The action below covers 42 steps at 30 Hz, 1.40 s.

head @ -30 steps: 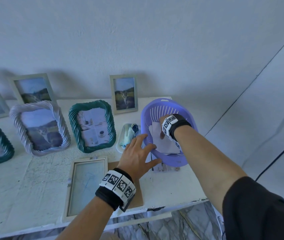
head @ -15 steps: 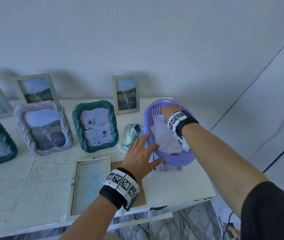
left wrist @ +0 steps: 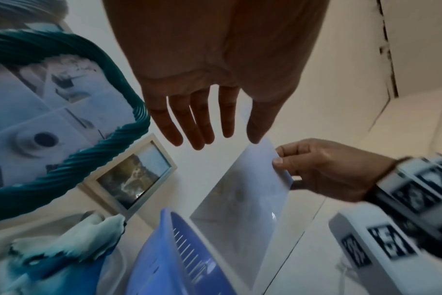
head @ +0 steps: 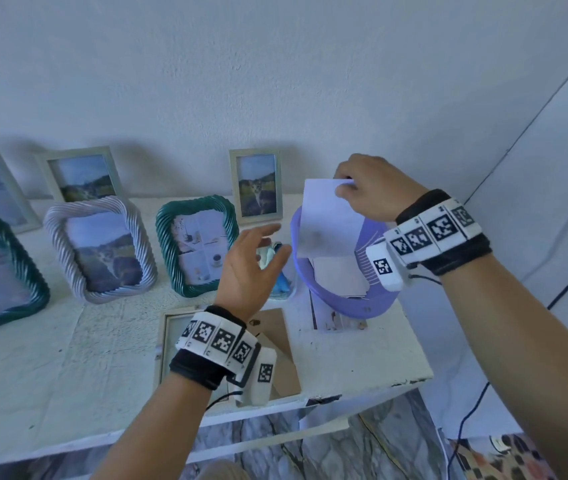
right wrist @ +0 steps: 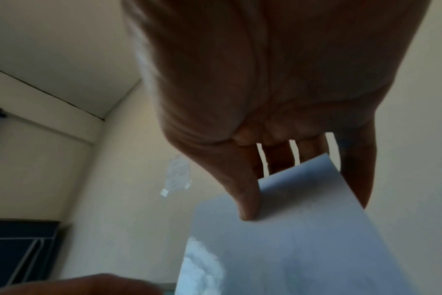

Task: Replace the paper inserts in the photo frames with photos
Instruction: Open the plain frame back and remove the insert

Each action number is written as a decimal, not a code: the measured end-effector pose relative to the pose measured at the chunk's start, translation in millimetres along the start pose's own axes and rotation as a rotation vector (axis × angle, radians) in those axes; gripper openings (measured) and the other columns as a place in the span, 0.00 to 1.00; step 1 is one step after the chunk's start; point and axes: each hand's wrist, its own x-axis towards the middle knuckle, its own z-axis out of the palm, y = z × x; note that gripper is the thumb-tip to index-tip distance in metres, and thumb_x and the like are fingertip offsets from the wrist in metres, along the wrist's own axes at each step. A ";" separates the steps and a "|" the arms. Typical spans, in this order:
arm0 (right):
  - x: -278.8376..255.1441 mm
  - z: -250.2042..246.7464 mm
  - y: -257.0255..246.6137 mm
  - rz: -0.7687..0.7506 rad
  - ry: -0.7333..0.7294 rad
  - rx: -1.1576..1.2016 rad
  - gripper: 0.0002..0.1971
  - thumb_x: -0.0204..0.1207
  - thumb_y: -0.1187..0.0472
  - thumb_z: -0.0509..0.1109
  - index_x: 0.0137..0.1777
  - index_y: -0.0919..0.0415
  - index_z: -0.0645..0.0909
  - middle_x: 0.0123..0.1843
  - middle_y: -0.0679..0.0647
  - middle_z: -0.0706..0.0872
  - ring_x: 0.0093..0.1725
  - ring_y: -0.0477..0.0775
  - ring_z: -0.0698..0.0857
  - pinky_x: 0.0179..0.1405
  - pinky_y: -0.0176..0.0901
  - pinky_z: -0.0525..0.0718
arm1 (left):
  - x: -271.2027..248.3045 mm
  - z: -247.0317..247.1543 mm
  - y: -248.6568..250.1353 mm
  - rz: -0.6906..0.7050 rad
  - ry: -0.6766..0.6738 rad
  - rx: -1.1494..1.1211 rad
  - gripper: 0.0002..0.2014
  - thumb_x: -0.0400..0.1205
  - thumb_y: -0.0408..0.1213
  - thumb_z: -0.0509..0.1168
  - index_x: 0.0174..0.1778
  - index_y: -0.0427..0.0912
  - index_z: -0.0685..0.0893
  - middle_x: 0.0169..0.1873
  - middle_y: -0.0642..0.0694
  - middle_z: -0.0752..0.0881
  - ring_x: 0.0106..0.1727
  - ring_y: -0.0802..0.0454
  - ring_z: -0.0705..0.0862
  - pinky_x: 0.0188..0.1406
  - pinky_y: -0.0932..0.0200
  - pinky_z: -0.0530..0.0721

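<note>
My right hand (head: 362, 188) pinches the top edge of a photo (head: 331, 223), white back toward me, and holds it up above the purple basket (head: 341, 299). More sheets (head: 341, 282) lie in the basket. From the left wrist view the photo (left wrist: 242, 191) hangs from the right hand's thumb and fingers (left wrist: 290, 157). My left hand (head: 258, 251) hovers open just left of the basket, fingers straight, holding nothing. An empty pale wooden frame (head: 171, 327) lies flat on the table beneath my left wrist, with its brown backing board (head: 282, 348) beside it.
Several filled frames stand along the wall: a green rope frame (head: 195, 244) with a paper insert, a white rope frame (head: 102, 247), a small pale frame (head: 258, 185). A small dish with a blue-white cloth (head: 275, 271) sits beside the basket. The table's front edge (head: 362, 393) is chipped.
My right hand rose out of the basket, lifting one photo up above the rim. My left hand let go of the basket's edge and lifted, fingers spread.
</note>
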 end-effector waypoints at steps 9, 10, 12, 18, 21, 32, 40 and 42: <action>-45.8 48.6 -56.8 -0.053 0.172 0.477 0.16 0.78 0.54 0.70 0.66 0.50 0.78 0.49 0.56 0.82 0.45 0.49 0.79 0.50 0.37 0.78 | -31.4 -52.3 -11.1 -0.205 -0.072 -0.385 0.05 0.82 0.28 0.67 0.46 0.43 0.85 0.38 0.49 0.88 0.37 0.57 0.85 0.35 0.62 0.84; -50.6 60.5 -60.5 -0.001 0.193 0.566 0.21 0.78 0.52 0.71 0.70 0.48 0.74 0.49 0.56 0.82 0.43 0.49 0.80 0.49 0.39 0.80 | -38.3 -58.0 -16.0 -0.246 -0.055 -0.418 0.05 0.82 0.28 0.67 0.47 0.41 0.85 0.39 0.46 0.88 0.39 0.55 0.85 0.35 0.61 0.85; -60.2 89.7 -67.0 0.140 0.162 0.747 0.22 0.79 0.49 0.70 0.71 0.50 0.73 0.46 0.55 0.82 0.43 0.52 0.84 0.48 0.55 0.85 | -52.6 -68.4 -26.5 -0.318 -0.029 -0.470 0.04 0.82 0.28 0.67 0.50 0.37 0.85 0.42 0.41 0.89 0.41 0.52 0.87 0.36 0.60 0.86; -92.2 164.0 -100.8 0.258 -0.029 1.048 0.05 0.81 0.64 0.68 0.53 0.65 0.80 0.45 0.67 0.87 0.46 0.70 0.86 0.46 0.68 0.86 | -89.3 -93.1 -61.1 -0.434 0.006 -0.395 0.06 0.82 0.28 0.67 0.49 0.42 0.87 0.38 0.48 0.91 0.40 0.54 0.88 0.37 0.62 0.87; -101.6 187.9 -118.3 0.313 -0.045 1.079 0.02 0.79 0.69 0.68 0.48 0.66 0.81 0.43 0.65 0.88 0.41 0.62 0.86 0.35 0.51 0.84 | -106.6 -109.2 -94.0 -0.395 0.089 -0.056 0.05 0.81 0.35 0.69 0.51 0.46 0.88 0.42 0.50 0.90 0.43 0.57 0.87 0.45 0.59 0.87; -104.4 233.0 -143.0 0.346 -0.106 0.858 0.02 0.77 0.64 0.68 0.46 0.60 0.82 0.39 0.59 0.88 0.34 0.56 0.84 0.25 0.49 0.86 | -149.6 -126.2 -140.5 -0.282 0.085 0.214 0.13 0.78 0.32 0.72 0.57 0.48 0.87 0.44 0.55 0.87 0.48 0.55 0.85 0.54 0.57 0.84; -92.5 238.7 -155.3 0.344 -0.108 0.731 0.05 0.76 0.56 0.71 0.48 0.55 0.81 0.38 0.48 0.84 0.37 0.51 0.86 0.37 0.55 0.89 | -153.2 -131.7 -147.5 -0.241 0.012 0.242 0.19 0.76 0.51 0.65 0.61 0.51 0.85 0.47 0.59 0.86 0.51 0.57 0.83 0.55 0.60 0.82; -92.0 237.5 -158.9 0.323 -0.121 0.656 0.08 0.77 0.54 0.71 0.51 0.56 0.81 0.37 0.47 0.83 0.35 0.49 0.85 0.37 0.51 0.89 | -154.7 -131.5 -148.8 -0.231 0.011 0.254 0.22 0.75 0.54 0.62 0.62 0.51 0.85 0.47 0.60 0.86 0.51 0.58 0.82 0.53 0.62 0.81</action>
